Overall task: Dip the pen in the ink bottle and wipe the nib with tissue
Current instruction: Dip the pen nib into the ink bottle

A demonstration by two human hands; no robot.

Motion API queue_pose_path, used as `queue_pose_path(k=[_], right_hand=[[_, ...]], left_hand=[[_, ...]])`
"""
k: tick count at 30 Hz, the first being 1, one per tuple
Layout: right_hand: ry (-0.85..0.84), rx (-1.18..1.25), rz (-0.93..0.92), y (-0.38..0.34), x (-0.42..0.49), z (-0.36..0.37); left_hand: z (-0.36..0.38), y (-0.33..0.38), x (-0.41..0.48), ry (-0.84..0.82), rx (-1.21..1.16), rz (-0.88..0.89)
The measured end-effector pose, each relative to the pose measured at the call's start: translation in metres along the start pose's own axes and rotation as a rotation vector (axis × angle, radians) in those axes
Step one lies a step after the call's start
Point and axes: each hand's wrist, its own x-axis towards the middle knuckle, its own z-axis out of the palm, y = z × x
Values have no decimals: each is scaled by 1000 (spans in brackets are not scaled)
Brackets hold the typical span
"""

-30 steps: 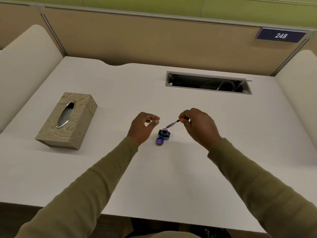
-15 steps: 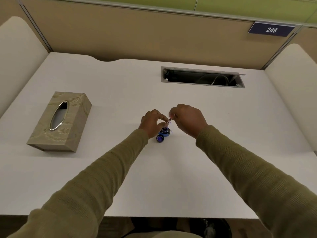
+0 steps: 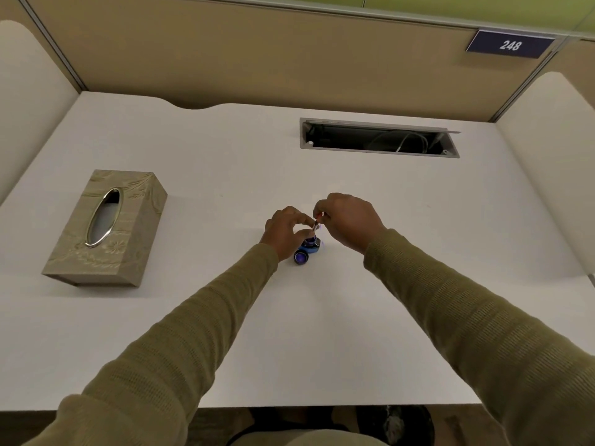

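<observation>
The white worktop point(image 3: 199, 317) is carrying everything, with a cable tray slot point(image 3: 380, 139) at one o'clock and the tissue box point(image 3: 106, 228) lying well apart at nine o'clock from the bottle, its oval opening facing up. The right hand point(image 3: 349, 220) is pinching the pen point(image 3: 316, 224), whose long axis is pointing steeply down toward seven o'clock into the open ink bottle point(image 3: 311, 244). The left hand point(image 3: 285, 231) is curling its fingers against the bottle's nine o'clock side, seemingly steadying it. The loose cap point(image 3: 301, 257) is sitting just beside the bottle at seven o'clock. Nothing is blocking the way to the tissues; the left hand is nearer them.
</observation>
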Motion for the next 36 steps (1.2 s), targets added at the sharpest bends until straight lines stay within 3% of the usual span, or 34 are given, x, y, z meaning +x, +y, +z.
queue_pose_path(k=[16, 36], right_hand=[[-69, -10, 16, 2, 8, 3], [7, 36, -8, 5, 10, 2]], left_hand=[[6, -7, 0, 16, -43, -26], [17, -18, 1, 95, -100, -3]])
